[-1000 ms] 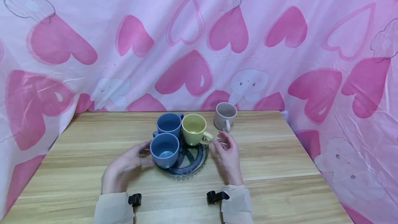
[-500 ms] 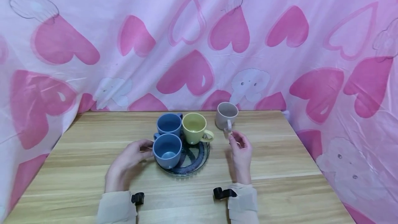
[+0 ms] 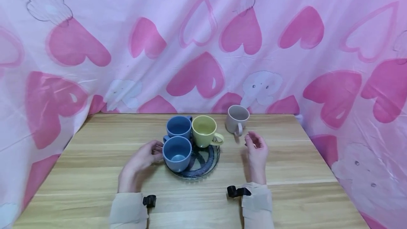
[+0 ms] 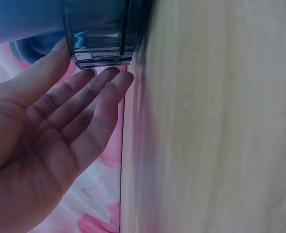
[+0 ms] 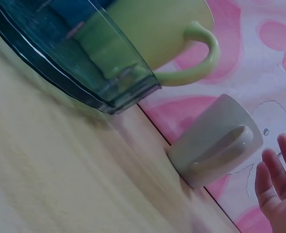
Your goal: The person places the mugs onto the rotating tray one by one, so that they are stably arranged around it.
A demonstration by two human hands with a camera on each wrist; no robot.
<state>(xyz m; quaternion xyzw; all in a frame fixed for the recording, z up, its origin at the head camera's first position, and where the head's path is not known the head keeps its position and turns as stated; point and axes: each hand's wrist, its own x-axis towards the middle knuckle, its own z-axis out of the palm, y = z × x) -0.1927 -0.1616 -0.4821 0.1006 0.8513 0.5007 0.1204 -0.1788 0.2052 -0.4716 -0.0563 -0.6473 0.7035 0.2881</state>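
A round dark glass tray (image 3: 219,156) carries two blue mugs, one in front (image 3: 177,154) and one behind (image 3: 179,127), plus a yellow mug (image 3: 204,131) at its right. At the tray's left edge is my left hand (image 3: 144,158), fingers relaxed. The left wrist view shows its thumb at the glass rim (image 4: 97,51) and its fingertips close beneath. My right hand (image 3: 257,153), loosely curled and holding nothing, hovers right of the tray. A grey mug (image 3: 237,119) stands just beyond it, handle toward me; the right wrist view shows a gap between fingers and handle (image 5: 230,148).
Everything stands on a wooden table (image 3: 286,165), the grey mug near its back edge. A pink curtain with hearts (image 3: 197,75) hangs behind and along both sides. Black wrist mounts (image 3: 238,191) sit on both sleeves.
My right hand has moved right, from the yellow mug's handle past the grey mug's handle. My left hand stays at the tray, which seems turned very slightly. The head view has shifted left.
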